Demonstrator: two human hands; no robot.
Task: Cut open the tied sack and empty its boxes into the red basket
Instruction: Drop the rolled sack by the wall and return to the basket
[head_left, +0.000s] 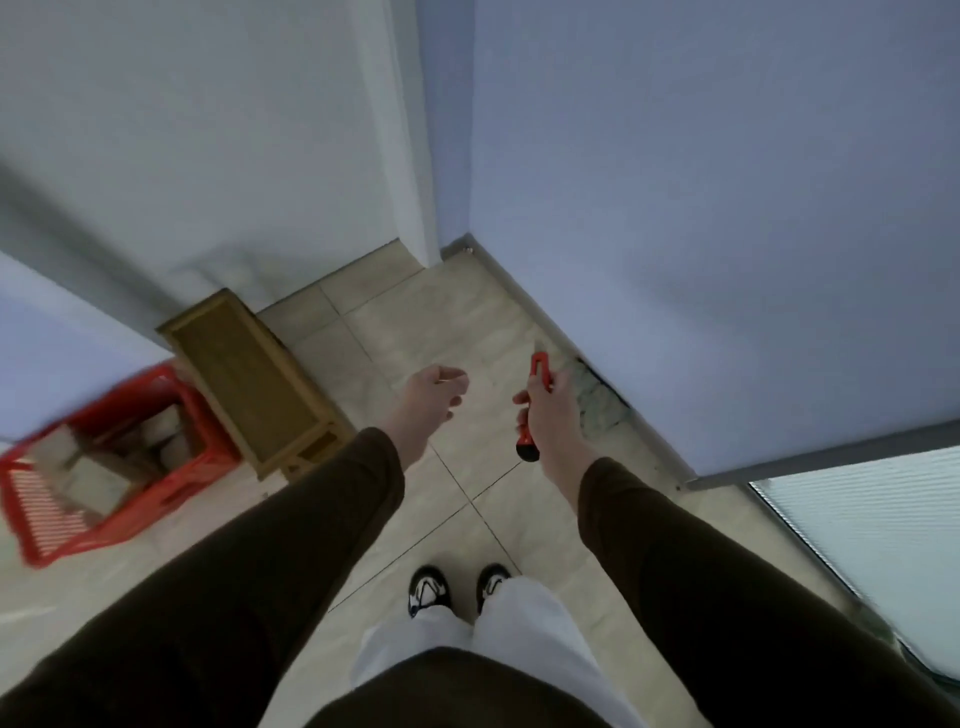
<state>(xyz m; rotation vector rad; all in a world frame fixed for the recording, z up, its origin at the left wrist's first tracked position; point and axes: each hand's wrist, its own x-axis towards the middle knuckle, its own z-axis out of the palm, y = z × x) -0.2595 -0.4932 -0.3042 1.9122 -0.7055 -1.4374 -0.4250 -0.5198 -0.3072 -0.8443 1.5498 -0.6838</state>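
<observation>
The red basket (205, 447) stands on the floor at the left, with several brown cardboard boxes (93, 480) lying inside it. My right hand (548, 415) grips a red utility knife (537, 376), its tip pointing away from me and its dark end below my palm. My left hand (431, 397) hangs in the air above the floor tiles with loosely curled fingers and holds nothing. No sack is in view.
A low wooden stool (249, 379) stands right of the basket against the white wall. A wall corner (447, 249) lies ahead and a glass panel (872, 535) is at the right. My feet (457, 587) stand on beige floor tiles.
</observation>
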